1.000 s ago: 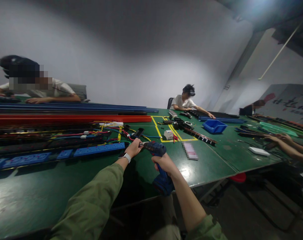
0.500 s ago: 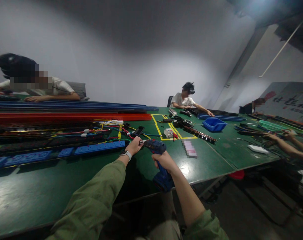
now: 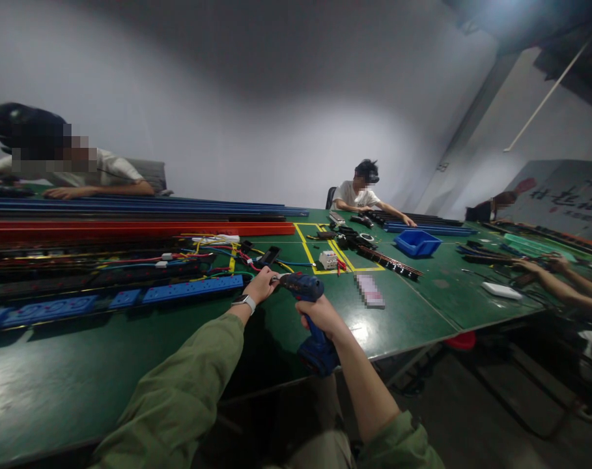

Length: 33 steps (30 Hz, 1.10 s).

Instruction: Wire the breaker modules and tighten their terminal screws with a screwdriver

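A blue cordless drill is gripped by its handle in my right hand, its nose pointing left. At the drill's tip, my left hand is closed with its fingers together; what they pinch is too small to make out. A watch with a light strap is on the left wrist. Left of that hand lies a blue socket strip on the green table. Black plastic parts and coloured wires lie just beyond my left hand.
Long red and blue rails stretch across the left. White breakers, a phone-like object and a blue bin sit to the right. Other people are around the table; one person's forearms reach in at the right.
The view has shifted very slightly. Both my hands and the drill hold nearly the same position.
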{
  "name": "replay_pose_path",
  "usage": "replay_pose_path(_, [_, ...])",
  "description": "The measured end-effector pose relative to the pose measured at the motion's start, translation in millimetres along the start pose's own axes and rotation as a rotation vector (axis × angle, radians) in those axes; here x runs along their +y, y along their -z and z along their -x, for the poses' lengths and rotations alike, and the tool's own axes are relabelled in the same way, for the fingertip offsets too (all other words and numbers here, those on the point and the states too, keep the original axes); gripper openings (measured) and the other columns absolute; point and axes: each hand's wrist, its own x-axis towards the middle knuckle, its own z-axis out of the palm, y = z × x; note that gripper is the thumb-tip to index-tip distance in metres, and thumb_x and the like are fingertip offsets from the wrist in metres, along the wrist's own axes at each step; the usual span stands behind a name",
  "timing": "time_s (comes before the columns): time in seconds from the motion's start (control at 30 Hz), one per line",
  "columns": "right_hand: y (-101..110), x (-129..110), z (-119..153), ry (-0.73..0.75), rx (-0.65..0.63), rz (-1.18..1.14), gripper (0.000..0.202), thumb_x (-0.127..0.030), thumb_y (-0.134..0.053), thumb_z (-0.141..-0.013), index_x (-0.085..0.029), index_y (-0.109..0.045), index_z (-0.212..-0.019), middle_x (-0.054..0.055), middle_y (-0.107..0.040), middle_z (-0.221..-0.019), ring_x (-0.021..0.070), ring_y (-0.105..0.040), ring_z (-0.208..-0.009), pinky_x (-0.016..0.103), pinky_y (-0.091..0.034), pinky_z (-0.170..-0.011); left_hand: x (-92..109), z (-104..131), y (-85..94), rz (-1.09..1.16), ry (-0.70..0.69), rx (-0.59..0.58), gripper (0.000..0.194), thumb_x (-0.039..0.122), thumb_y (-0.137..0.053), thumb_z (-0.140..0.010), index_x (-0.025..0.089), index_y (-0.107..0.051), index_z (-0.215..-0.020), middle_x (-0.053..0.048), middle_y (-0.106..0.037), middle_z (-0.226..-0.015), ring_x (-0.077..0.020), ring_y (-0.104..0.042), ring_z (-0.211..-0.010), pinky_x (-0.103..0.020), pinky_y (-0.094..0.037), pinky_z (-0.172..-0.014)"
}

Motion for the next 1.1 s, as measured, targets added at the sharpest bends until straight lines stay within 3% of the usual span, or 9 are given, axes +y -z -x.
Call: replay_pose_path(1.1, [-0.7, -0.5, -3.3, -0.025, -0.012, 0.028, 0.020, -0.018, -0.059, -0.069, -0.019, -0.057, -0.089, -0.007, -0.050, -0.049, 0.0114, -0.050, -0.039, 0.021, -0.035, -0.041, 4.4, -0.2, 4.7, -0.026, 0.035, -0.040, 0.017, 0.023, -0.058, -0.089, 0.019, -0.071, -0.099, -0.005, -0.053, -0.100, -0.0143, -0.055, -0.083, -0.030, -0.049, -0.088])
